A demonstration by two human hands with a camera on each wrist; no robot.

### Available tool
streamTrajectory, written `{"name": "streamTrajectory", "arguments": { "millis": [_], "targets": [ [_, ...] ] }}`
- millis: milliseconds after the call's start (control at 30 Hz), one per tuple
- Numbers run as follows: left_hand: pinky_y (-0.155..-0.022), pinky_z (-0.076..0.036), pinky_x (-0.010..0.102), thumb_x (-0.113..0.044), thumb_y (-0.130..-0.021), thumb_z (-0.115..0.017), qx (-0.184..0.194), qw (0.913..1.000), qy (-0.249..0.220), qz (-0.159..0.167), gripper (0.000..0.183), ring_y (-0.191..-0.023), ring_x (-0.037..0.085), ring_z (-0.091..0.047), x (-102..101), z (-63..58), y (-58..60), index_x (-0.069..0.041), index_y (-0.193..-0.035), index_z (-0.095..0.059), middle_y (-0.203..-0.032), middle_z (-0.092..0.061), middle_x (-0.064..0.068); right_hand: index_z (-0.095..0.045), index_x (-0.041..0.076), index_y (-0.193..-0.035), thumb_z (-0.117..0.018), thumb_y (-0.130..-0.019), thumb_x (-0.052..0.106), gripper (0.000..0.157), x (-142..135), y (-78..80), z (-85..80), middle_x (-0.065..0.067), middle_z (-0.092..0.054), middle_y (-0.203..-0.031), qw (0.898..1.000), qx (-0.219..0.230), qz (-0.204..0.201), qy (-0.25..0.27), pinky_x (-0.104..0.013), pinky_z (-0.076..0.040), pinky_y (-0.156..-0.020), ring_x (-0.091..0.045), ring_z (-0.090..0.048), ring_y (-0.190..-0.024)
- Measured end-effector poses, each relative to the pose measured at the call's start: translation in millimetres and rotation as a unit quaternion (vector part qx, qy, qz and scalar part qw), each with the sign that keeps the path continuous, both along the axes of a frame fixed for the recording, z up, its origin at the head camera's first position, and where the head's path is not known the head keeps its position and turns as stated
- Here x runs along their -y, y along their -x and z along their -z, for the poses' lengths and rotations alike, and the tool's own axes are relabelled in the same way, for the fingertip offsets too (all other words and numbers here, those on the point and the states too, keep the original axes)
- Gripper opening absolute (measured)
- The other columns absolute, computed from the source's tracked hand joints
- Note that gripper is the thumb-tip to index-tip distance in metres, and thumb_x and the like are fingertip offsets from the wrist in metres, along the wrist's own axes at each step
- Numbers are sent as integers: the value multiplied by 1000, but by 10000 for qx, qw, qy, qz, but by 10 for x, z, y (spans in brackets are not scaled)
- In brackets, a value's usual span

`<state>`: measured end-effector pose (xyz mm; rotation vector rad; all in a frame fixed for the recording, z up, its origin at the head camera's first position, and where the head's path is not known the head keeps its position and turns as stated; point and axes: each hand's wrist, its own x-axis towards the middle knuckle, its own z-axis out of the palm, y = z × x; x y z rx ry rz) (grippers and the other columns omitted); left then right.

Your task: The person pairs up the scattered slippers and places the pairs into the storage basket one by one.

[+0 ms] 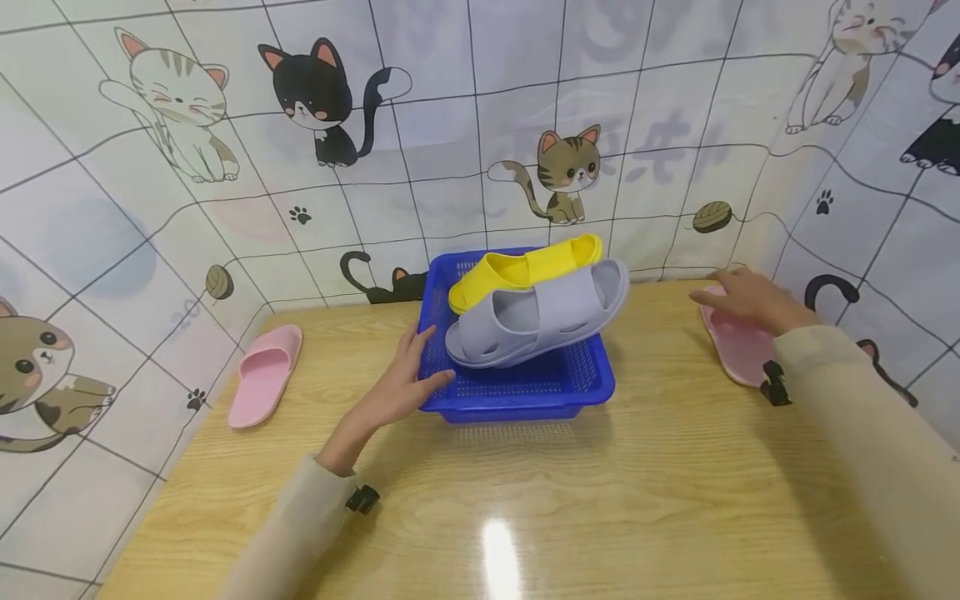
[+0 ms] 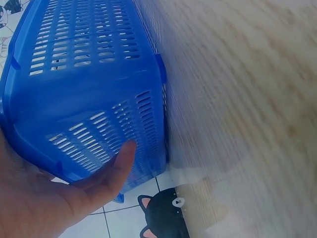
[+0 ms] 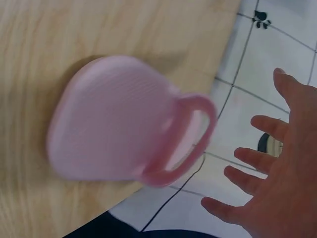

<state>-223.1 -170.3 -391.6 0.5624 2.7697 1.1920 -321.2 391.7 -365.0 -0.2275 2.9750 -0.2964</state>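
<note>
A blue plastic basket (image 1: pixel 603 375) stands mid-table, holding a grey shoe (image 1: pixel 573 304) propped on its rim and a yellow shoe (image 1: pixel 472 283) behind it. My left hand (image 1: pixel 393 387) grips the basket's front left corner, thumb over the rim. One finger lies along the slotted outer wall (image 2: pixel 89 79) in the left wrist view. At the far right my right hand (image 1: pixel 757 300) hovers over the strap end of a pink slipper (image 1: pixel 742 354). Its fingers are spread and hold nothing; in the right wrist view they are apart from the slipper's strap (image 3: pixel 210 121).
Another pink slipper (image 1: pixel 258 387) lies at the table's left edge. A white wall covering (image 1: pixel 442 108) with printed cats rises behind the wooden table (image 1: pixel 637 500) and along both sides. Black clips (image 1: pixel 363 500) hang at the sleeves.
</note>
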Motion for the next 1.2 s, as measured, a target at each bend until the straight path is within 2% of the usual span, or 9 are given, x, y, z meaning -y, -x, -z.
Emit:
{"name": "streamTrajectory", "arguments": {
  "millis": [133,300,467,600,700,800,900,1067,1200],
  "targets": [
    [-125,-21,64,-46,-106,-50,79,9998,-117,-106,79,-159,46,-17,84,-9,44,-6,-165,-16,-173,7,21,-35,-17,-147,-45,-105,45,76,-68,-16,80,-49,-34,-148,9994,-172,-290,103,-77,-32,-109,-67,-35,-134],
    [-109,-47,60,-46,-108,-46,-101,9984,-243,-494,78,-139,51,-50,387,20,243,-2,-164,-15,-172,-5,27,-45,-21,-138,-48,-104,27,59,-99,-23,174,-47,-45,-140,9959,-400,-661,475,-71,-34,-112,-64,-44,-130],
    [-113,-41,65,-33,-104,-57,-690,9897,286,-1220,78,-141,54,-44,911,56,543,3,-162,-18,-165,-27,32,-51,-19,-134,-47,-105,24,52,-104,-27,200,-45,-50,-137,9958,-410,-722,396,-69,-37,-110,-63,-48,-127],
    [-115,-31,72,-29,-102,-56,-986,9682,1330,-1876,72,-141,60,-35,1367,44,726,7,-157,-27,-157,-32,39,-59,-14,-127,-53,-102,22,44,-94,-29,177,-41,-59,-129,9965,-339,-758,84,-67,-43,-104,-59,-56,-119],
    [-107,-28,81,-32,-100,-55,-686,9493,2103,-2232,70,-139,67,-29,1676,43,787,7,-154,-33,-155,-31,41,-63,-11,-122,-58,-99,22,40,-92,-43,162,-39,-64,-122,9967,-261,-770,-81,-67,-46,-99,-56,-60,-114],
    [-100,-20,91,-34,-99,-54,56,9405,2504,-2297,71,-138,76,-17,1926,74,817,4,-155,-31,-159,-21,41,-63,-7,-124,-61,-98,27,43,-103,-70,150,-40,-61,-126,9980,-84,-607,-138,-69,-46,-97,-59,-59,-113],
    [-100,-13,93,-33,-100,-52,578,9427,2534,-2090,73,-139,77,-13,2095,113,817,5,-157,-27,-160,-16,42,-62,-4,-127,-61,-98,31,46,-124,-88,154,-41,-56,-132,9989,93,-431,-147,-72,-45,-96,-63,-58,-113],
    [-107,-16,87,-28,-103,-44,685,9465,2573,-1826,68,-144,67,-19,2204,108,766,7,-158,-24,-159,-19,42,-63,-3,-126,-61,-99,32,45,-166,-80,174,-38,-60,-131,9989,99,-427,-141,-73,-44,-96,-63,-57,-114],
    [-99,-21,92,-38,-104,-43,951,9390,2703,-1901,71,-137,78,-17,2176,29,730,0,-160,-23,-159,-16,42,-64,-4,-123,-59,-101,38,47,-185,-73,150,-38,-61,-128,9993,172,-299,-135,-73,-45,-94,-61,-58,-113]
  ]
}}
